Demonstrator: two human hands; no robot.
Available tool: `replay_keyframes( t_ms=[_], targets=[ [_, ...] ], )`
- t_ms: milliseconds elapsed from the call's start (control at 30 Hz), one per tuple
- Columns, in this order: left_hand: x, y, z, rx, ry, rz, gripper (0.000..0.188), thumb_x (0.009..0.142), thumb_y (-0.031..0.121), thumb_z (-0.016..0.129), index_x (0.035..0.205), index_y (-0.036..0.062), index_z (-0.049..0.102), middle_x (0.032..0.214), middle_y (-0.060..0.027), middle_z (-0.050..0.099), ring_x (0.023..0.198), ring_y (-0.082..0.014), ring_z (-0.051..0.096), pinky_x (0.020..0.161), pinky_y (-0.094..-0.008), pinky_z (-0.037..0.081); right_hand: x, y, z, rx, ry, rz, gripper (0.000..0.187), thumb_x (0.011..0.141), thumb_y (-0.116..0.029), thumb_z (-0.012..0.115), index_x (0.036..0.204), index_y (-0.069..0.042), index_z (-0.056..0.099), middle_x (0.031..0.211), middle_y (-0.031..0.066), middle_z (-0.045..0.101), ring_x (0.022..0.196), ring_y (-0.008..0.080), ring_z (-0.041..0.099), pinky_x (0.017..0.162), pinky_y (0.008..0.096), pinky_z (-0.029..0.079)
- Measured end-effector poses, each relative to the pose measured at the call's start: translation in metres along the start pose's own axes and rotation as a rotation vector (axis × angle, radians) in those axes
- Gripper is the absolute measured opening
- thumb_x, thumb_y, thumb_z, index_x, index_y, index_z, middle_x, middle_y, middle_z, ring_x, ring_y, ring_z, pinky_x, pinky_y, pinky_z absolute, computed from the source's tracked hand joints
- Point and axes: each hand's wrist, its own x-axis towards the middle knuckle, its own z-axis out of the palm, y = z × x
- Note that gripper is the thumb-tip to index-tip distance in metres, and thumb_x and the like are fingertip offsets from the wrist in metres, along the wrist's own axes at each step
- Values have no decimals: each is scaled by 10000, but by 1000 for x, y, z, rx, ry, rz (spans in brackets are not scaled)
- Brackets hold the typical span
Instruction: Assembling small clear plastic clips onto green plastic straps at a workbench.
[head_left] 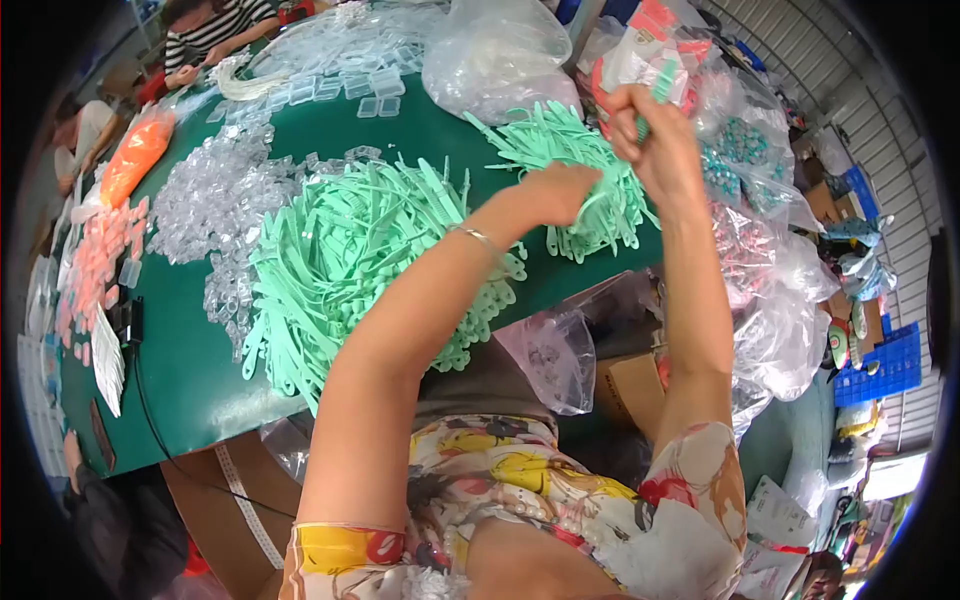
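Observation:
My right hand [655, 140] is raised at the far right of the table, its fingers closed on a mint-green plastic strap [663, 80] that sticks up past the fingertips. Lower and to its left, my left hand [562, 194] is over the smaller pile of mint-green straps [590, 225], back of the hand up. Its fingers are smeared and partly hidden, so I cannot make out what they grip. A bigger heap of the same straps [340, 250] lies to the left, beneath my left forearm.
Clear plastic pieces [215, 190] and pink pieces [105, 250] cover the left of the green table [190, 330]. Clear bags [500, 60] stand at the back, with filled bags [770, 300] on the right. Another person [215, 35] sits at the far left. A black cable [150, 410] hangs over the front edge.

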Motion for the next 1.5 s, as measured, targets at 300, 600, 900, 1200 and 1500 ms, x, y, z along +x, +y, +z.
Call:
replay_keyframes(
  t_ms=[300,600,900,1200,1500],
  targets=[
    [-61,-19,-90,448,195,-236,238,689,79,506,891,86,632,894,-126,622,859,-304,590,736,-390,480,-32,74,38,-115,-132,513,150,796,-180,554,830,-34,567,558,-44,381,424,28,298,374,192,192],
    [-147,-55,-92,444,364,-122,198,761,125,510,913,117,637,896,-110,624,845,-303,583,713,-384,470,8,159,93,-709,-133,196,251,659,-225,663,732,6,598,648,66,572,589,128,520,561,270,417],
    [-177,-42,-64,648,233,-60,219,789,259,531,990,215,607,1048,1,555,1014,-209,498,881,-431,346,-14,88,90,442,-33,330,129,822,-170,519,859,-57,469,565,-27,400,488,70,344,449,214,264],
    [-181,-42,-89,566,325,-75,214,754,283,574,929,174,635,1053,-18,561,1000,-243,502,861,-432,371,-15,13,100,562,-202,-48,154,889,-205,418,815,-72,395,514,-43,302,496,68,268,471,218,226],
    [-310,-213,-250,687,951,-938,543,736,561,506,1142,201,546,1249,-113,453,1144,-332,403,952,-414,324,-24,65,81,466,-106,208,166,883,-214,438,828,-58,421,494,-32,284,470,78,256,463,222,226]
  ],
)
